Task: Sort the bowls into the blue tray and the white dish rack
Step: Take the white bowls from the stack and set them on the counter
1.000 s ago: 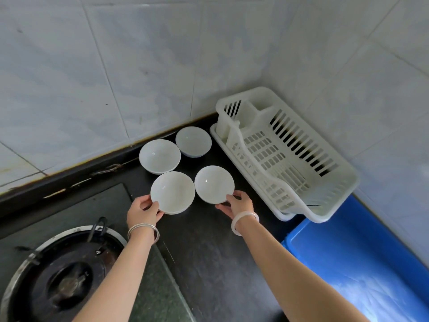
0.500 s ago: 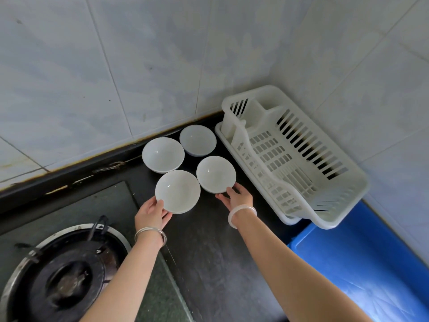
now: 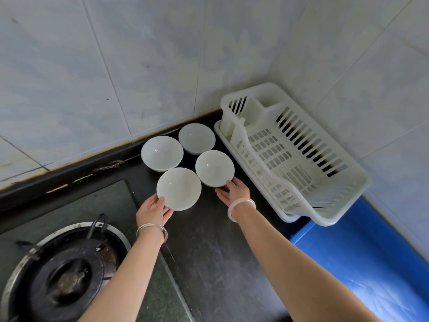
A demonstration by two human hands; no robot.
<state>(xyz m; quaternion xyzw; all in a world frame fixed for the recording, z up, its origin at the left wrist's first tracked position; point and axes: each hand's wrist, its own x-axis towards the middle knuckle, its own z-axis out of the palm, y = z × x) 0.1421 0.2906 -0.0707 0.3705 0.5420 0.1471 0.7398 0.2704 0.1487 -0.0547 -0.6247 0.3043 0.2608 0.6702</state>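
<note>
Several white bowls sit grouped on the dark counter by the wall. My left hand (image 3: 153, 210) grips the near-left bowl (image 3: 178, 188) at its near rim, thumb on top and fingers underneath. My right hand (image 3: 234, 190) holds the near-right bowl (image 3: 214, 168) at its near rim, thumb on the edge. Two more bowls (image 3: 162, 153) (image 3: 196, 138) stand behind them, untouched. The white dish rack (image 3: 325, 212) stands to the right in the corner with nothing in it. The blue tray (image 3: 362, 259) lies at the lower right, nothing visible in it.
A gas burner (image 3: 62, 277) set in a glass hob fills the lower left. Tiled walls close off the back and right sides. Dark counter (image 3: 216, 263) lies between my two arms.
Both hands have stayed at the two near bowls. My left thumb has come up over the near-left bowl's rim, and that bowl looks slightly raised. My view has shifted a little.
</note>
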